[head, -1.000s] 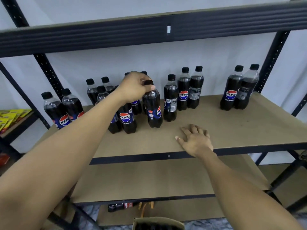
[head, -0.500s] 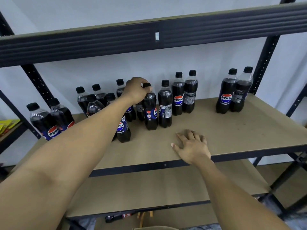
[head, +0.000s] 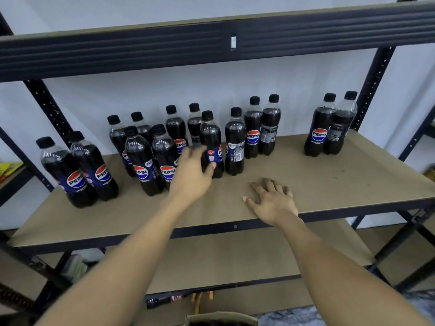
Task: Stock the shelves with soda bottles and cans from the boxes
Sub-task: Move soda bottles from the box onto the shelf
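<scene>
Several dark Pepsi bottles with black caps stand on the brown middle shelf (head: 329, 175). One bottle (head: 210, 135) stands upright in the middle group, beside another bottle (head: 235, 142). My left hand (head: 193, 172) hangs low in front of that bottle's base, fingers relaxed and blurred, thumb tip against its lower part, holding nothing. My right hand (head: 273, 201) rests flat on the shelf near the front edge, fingers spread. A pair of bottles (head: 329, 128) stands at the right, another pair (head: 77, 170) at the left.
A dark metal shelf beam (head: 233, 41) runs overhead. A lower brown shelf (head: 235, 260) lies beneath. A cardboard box (head: 221, 320) sits at the bottom edge, and a bottle (head: 160, 302) lies on the floor. Yellow packets (head: 9, 168) show at far left.
My left hand has let go of the bottle's cap and dropped down towards its base. The bottle stays standing on the shelf. My right hand has not moved.
</scene>
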Tool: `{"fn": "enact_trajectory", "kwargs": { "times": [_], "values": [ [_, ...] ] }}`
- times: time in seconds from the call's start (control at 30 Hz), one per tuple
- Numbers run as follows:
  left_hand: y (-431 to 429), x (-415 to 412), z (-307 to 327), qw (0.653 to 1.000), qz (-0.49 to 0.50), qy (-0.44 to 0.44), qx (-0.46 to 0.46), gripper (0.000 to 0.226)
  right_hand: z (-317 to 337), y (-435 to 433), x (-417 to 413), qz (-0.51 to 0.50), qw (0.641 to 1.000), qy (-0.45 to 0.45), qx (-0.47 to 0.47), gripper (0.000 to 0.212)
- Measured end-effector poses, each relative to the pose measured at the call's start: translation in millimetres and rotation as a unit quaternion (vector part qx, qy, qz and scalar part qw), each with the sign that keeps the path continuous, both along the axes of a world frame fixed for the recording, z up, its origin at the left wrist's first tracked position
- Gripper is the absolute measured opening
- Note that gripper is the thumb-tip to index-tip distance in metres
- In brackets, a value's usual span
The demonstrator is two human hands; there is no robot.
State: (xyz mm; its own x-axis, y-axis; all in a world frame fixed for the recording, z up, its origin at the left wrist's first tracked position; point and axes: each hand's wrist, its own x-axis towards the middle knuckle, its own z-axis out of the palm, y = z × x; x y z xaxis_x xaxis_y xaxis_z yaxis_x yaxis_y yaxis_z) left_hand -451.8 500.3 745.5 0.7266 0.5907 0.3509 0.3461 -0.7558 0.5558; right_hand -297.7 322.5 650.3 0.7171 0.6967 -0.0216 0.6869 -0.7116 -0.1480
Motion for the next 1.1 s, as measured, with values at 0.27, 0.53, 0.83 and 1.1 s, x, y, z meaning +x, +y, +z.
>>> {"fn": "enact_trajectory", "kwargs": {
  "times": [0.27, 0.53, 0.83, 1.1],
  "values": [
    [-24, -89, -120, 0.979, -0.01, 0.161, 0.126, 0.06, -5, -7, -21, 0.009, 1.0, 0.02, -0.008, 0.069],
    [-48, -149, -155, 0.985, -0.032, 0.113, 0.125, 0.061, -32, -54, -111, 0.065, 0.99, -0.007, 0.121, 0.063],
    [-80, -226, -298, 0.967, -0.049, 0.229, -0.1, 0.056, -182, -102, -202, 0.038, 0.973, 0.226, 0.04, 0.064],
    [-96, -262, -497, 0.894, -0.007, 0.336, -0.296, 0.045, -395, -97, -220, -0.035, 0.925, 0.369, -0.08, 0.072]
  ]
}}
